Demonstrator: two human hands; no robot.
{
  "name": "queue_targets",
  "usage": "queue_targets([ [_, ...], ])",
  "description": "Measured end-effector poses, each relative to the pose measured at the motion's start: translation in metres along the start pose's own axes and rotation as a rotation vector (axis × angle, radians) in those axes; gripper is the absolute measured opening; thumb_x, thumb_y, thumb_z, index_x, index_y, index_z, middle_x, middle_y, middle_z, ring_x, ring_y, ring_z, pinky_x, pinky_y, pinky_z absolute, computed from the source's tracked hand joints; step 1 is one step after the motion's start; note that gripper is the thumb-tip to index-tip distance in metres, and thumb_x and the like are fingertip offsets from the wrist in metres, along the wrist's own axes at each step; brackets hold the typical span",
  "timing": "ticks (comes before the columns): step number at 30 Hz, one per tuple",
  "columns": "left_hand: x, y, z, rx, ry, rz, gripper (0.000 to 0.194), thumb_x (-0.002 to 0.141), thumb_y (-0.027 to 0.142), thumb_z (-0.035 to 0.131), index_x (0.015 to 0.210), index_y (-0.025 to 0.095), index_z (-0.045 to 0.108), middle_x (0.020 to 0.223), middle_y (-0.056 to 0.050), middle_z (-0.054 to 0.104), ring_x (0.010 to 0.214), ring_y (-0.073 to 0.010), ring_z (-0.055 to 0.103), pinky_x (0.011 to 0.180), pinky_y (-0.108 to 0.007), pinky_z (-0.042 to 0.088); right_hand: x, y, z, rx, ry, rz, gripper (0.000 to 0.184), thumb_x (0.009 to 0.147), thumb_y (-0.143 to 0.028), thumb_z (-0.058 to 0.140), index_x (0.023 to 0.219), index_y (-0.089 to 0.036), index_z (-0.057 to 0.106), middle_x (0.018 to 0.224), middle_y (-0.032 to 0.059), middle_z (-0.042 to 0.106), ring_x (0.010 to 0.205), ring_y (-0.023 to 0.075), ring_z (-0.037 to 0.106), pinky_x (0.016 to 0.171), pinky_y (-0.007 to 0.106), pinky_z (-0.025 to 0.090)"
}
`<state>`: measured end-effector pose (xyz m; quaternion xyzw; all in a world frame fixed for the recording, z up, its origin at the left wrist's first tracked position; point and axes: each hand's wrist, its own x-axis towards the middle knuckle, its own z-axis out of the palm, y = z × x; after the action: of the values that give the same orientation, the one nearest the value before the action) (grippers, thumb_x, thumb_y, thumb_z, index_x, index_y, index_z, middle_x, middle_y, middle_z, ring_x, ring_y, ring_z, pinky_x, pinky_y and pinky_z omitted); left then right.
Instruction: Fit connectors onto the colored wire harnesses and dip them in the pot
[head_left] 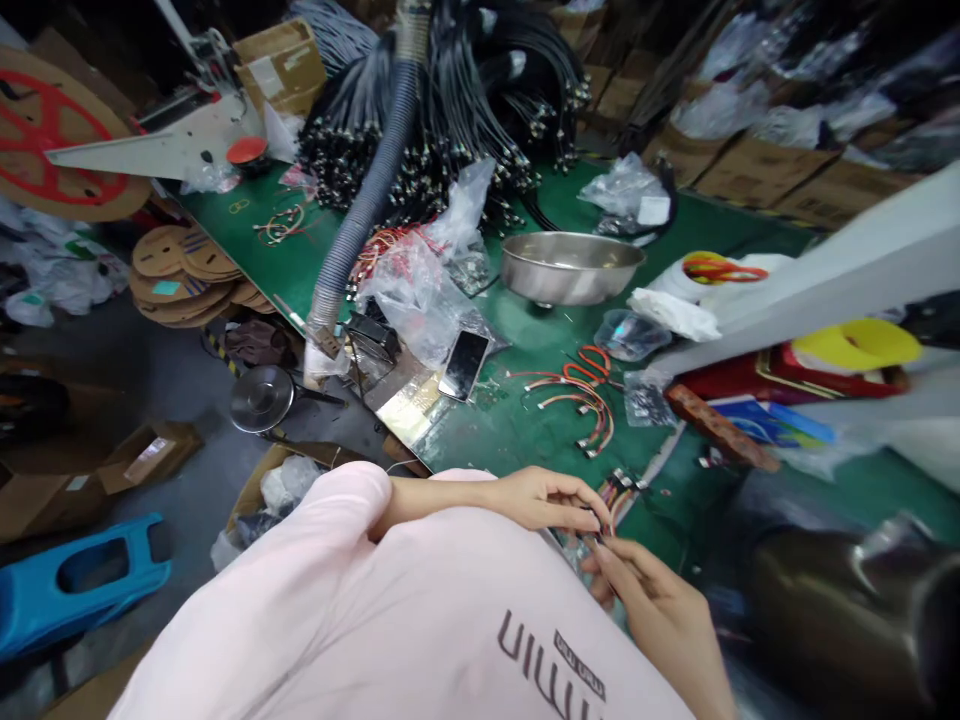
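L hand + R hand: grips pinching sm dk part btwn fingertips, wires just beyond.

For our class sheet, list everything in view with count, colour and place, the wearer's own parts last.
Table: 1, green, centre
Cables: many, black, table's far end
Hose: 1, blue-grey, over table's left edge
Phone: 1, dark-screened, on table
Metal basin: 1, silver, on table
Loose wires: several, mostly orange, right of phone
Plastic bags: several, clear or whitish, on table and boxes
Reel: 1, brown and red, upper left
Cardboard discs: stacked, brown, left of table
Plastic piece: 1, blue, lower left
Cardboard boxes: several, brown, upper right and left
Shirt: 1, pale pink, on wearer
Left hand: 1, bare, near table edge
Right hand: 1, bare, fingertips by left hand's
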<state>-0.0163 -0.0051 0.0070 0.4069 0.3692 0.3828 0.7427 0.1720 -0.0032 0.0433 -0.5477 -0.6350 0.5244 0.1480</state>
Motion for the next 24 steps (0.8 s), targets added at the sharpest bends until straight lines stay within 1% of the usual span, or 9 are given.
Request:
queue_targets([
  [2, -0.001, 0.001, 0.005, -0.05, 0.013, 0.011, 0.039, 0.07, 0.043, 0.076, 0.092, 0.011, 0.068, 0.084, -0.004, 0.065, 0.074, -0.0106, 0.057, 0.072, -0.024, 0.045, -0.003, -0.007, 0.003, 0.049, 0.012, -0.003, 0.029, 0.075, -0.045, 0.061, 0.067, -0.018, 0.064, 0.055, 0.0029, 0.064, 0.043, 0.014, 0.057, 0.044, 0.024, 0.047],
  [3, -0.002, 0.0, 0.007, -0.062, 0.039, 0.029, 0.041, 0.069, 0.045, 0.076, 0.09, 0.011, 0.068, 0.083, -0.004, 0.066, 0.072, -0.0106, 0.058, 0.071, -0.025, 0.046, -0.005, -0.009, 0.004, 0.07, 0.007, -0.003, 0.028, 0.077, -0.044, 0.061, 0.068, -0.018, 0.065, 0.054, 0.0024, 0.063, 0.044, 0.0137, 0.057, 0.045, 0.024, 0.047],
  [5, -0.001, -0.001, 0.007, -0.078, 0.094, 0.028, 0.041, 0.071, 0.047, 0.074, 0.091, 0.012, 0.068, 0.078, -0.003, 0.066, 0.067, -0.0097, 0.058, 0.068, -0.024, 0.047, -0.007, -0.009, 0.004, 0.111, 0.014, -0.006, 0.026, 0.081, -0.041, 0.059, 0.072, -0.017, 0.066, 0.056, 0.0019, 0.063, 0.047, 0.0131, 0.058, 0.049, 0.024, 0.048],
  [7, 0.003, -0.003, 0.005, -0.057, 0.108, 0.02, 0.039, 0.073, 0.045, 0.073, 0.092, 0.012, 0.068, 0.07, -0.001, 0.065, 0.062, -0.0091, 0.058, 0.066, -0.023, 0.047, -0.008, -0.004, 0.003, 0.181, 0.08, -0.004, 0.02, 0.082, -0.036, 0.058, 0.082, -0.017, 0.066, 0.061, 0.0011, 0.065, 0.049, 0.0128, 0.059, 0.049, 0.024, 0.048],
  [9, 0.007, -0.005, 0.002, -0.027, 0.1, 0.004, 0.036, 0.075, 0.043, 0.071, 0.094, 0.013, 0.068, 0.066, -0.001, 0.065, 0.061, -0.0093, 0.059, 0.064, -0.022, 0.047, -0.01, 0.002, 0.003, 0.196, 0.128, -0.041, 0.015, 0.082, -0.032, 0.058, 0.084, -0.018, 0.064, 0.066, 0.0008, 0.065, 0.051, 0.0117, 0.058, 0.05, 0.023, 0.047],
  [11, 0.01, -0.006, 0.002, -0.008, 0.087, 0.002, 0.034, 0.076, 0.042, 0.07, 0.094, 0.013, 0.068, 0.065, 0.0, 0.065, 0.06, -0.0092, 0.06, 0.063, -0.022, 0.048, -0.012, 0.007, 0.003, 0.157, 0.165, -0.092, 0.011, 0.082, -0.027, 0.057, 0.082, -0.019, 0.063, 0.068, 0.0005, 0.065, 0.054, 0.0111, 0.058, 0.052, 0.023, 0.046],
  [15, 0.012, -0.008, 0.007, 0.013, 0.082, 0.011, 0.033, 0.075, 0.041, 0.071, 0.092, 0.013, 0.067, 0.062, 0.0, 0.065, 0.057, -0.0095, 0.06, 0.06, -0.022, 0.049, -0.014, 0.012, 0.004, 0.01, 0.219, -0.201, 0.01, 0.084, -0.023, 0.055, 0.079, -0.019, 0.062, 0.067, -0.0008, 0.063, 0.055, 0.0099, 0.055, 0.054, 0.022, 0.043],
  [20, 0.018, -0.011, 0.013, 0.051, 0.144, 0.012, 0.033, 0.072, 0.042, 0.074, 0.086, 0.014, 0.065, 0.058, 0.003, 0.062, 0.051, -0.0082, 0.057, 0.053, -0.021, 0.045, -0.012, 0.012, 0.004, -0.218, 0.349, -0.394, 0.012, 0.083, -0.014, 0.051, 0.075, -0.019, 0.059, 0.07, 0.0003, 0.063, 0.061, 0.0104, 0.054, 0.06, 0.023, 0.043],
  [24, 0.02, -0.014, 0.014, 0.051, 0.15, -0.008, 0.035, 0.069, 0.045, 0.075, 0.082, 0.015, 0.062, 0.056, 0.004, 0.062, 0.047, -0.0073, 0.055, 0.05, -0.02, 0.043, -0.009, 0.012, 0.005, -0.287, 0.396, -0.457, 0.014, 0.082, -0.013, 0.05, 0.07, -0.019, 0.055, 0.068, 0.0008, 0.059, 0.063, 0.0118, 0.053, 0.061, 0.024, 0.042],
])
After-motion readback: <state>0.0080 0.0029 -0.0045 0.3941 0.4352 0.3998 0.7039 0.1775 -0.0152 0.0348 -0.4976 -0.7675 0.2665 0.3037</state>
